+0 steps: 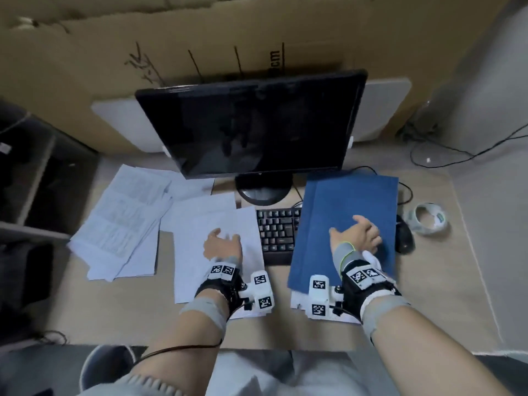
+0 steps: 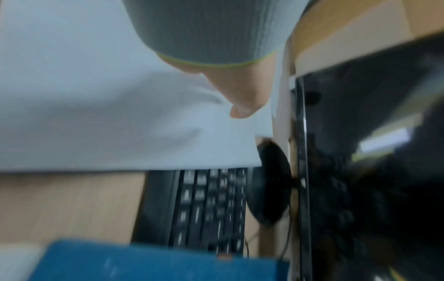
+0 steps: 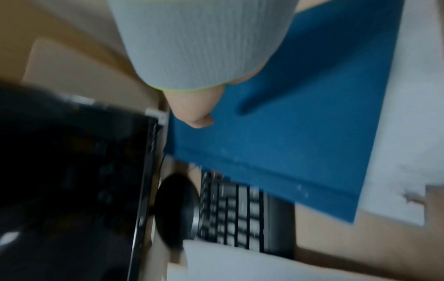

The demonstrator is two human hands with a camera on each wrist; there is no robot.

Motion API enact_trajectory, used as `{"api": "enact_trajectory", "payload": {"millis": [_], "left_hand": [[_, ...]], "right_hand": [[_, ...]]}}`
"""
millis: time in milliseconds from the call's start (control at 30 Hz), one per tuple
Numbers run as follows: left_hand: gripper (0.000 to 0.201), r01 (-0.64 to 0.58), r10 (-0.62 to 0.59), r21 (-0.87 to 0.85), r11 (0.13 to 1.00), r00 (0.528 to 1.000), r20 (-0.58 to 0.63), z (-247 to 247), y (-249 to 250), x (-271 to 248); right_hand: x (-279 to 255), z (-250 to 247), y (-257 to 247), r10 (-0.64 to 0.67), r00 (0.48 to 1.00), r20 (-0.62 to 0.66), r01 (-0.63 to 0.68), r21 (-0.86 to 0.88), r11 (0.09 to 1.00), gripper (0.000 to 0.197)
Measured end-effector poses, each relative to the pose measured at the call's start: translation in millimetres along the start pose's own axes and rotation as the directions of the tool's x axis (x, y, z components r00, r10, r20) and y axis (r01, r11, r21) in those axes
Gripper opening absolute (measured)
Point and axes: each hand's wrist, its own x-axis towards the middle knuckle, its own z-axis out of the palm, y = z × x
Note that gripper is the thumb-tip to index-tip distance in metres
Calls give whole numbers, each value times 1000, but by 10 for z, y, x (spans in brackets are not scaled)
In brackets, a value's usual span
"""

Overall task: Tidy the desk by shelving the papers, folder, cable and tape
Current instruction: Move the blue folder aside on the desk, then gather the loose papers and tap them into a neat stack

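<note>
Blue folder [image 1: 348, 224] lies flat, overlapping the keyboard's right end; white papers [image 1: 123, 224] spread loosely on the left; clear tape roll [image 1: 428, 218] far right; black cable [image 1: 405, 192] behind the folder.

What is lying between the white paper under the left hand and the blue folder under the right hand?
In the head view, a black keyboard lies between the white paper and the blue folder. Both sheets overlap its ends, so only its middle shows.

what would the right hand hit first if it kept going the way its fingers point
The right hand hovers over the blue folder, fingers aimed up and right. Going on level, it would likely reach the black mouse first; height above the folder is unclear.
</note>
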Motion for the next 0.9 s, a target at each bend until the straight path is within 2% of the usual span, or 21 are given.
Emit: {"api": "enact_trajectory", "payload": {"millis": [67,133,200,267,367,433,467,567,633,667,767,833,900], "left_hand": [[73,49,-49,128,991,999,-4,-229,-179,211],[95,134,-140,135,982,989,41,-508,-425,503],[99,186,-200,148,971,976,87,-755,-627,670],[89,211,-226,108,972,961,161,-947,-756,816],[77,157,-145,-32,987,961,235,-956,-841,979],[79,164,-141,-32,986,921,362,-1021,-943,1185],[75,150,-136,-5,989,908,397,-1059,-958,1220],[65,102,-127,83,991,904,408,-1139,-976,1298],[61,136,-133,27,990,879,458,-1173,-959,1375],[58,168,-138,-19,986,866,481,-1146,-950,1378],[42,163,-88,-114,980,869,487,-1097,-955,1404],[46,201,-99,-170,965,874,476,-1114,-954,1392],[30,133,-35,-188,973,893,448,-1180,-908,1362]], "right_hand": [[-198,153,-292,-168,985,50,167,26,986,48],[-478,487,-600,-210,939,273,210,30,977,36],[-763,743,-758,-44,860,508,124,-124,985,40],[-1025,1037,-819,179,758,627,33,-311,950,49],[-1189,1333,-682,376,621,688,-39,-452,891,45],[-1340,1589,-696,449,556,699,-149,-448,882,29],[-1398,1612,-744,466,551,692,-190,-440,878,22],[-1536,1616,-943,512,530,676,-254,-450,856,31],[-1573,1662,-1008,500,591,633,-284,-417,864,66],[-1619,1616,-1031,492,612,619,-279,-413,867,70],[-1634,1608,-1004,471,651,595,-250,-417,874,68],[-1646,1601,-1025,463,635,618,-211,-437,874,64],[-1672,1570,-1072,463,614,639,-187,-452,872,49]]}}
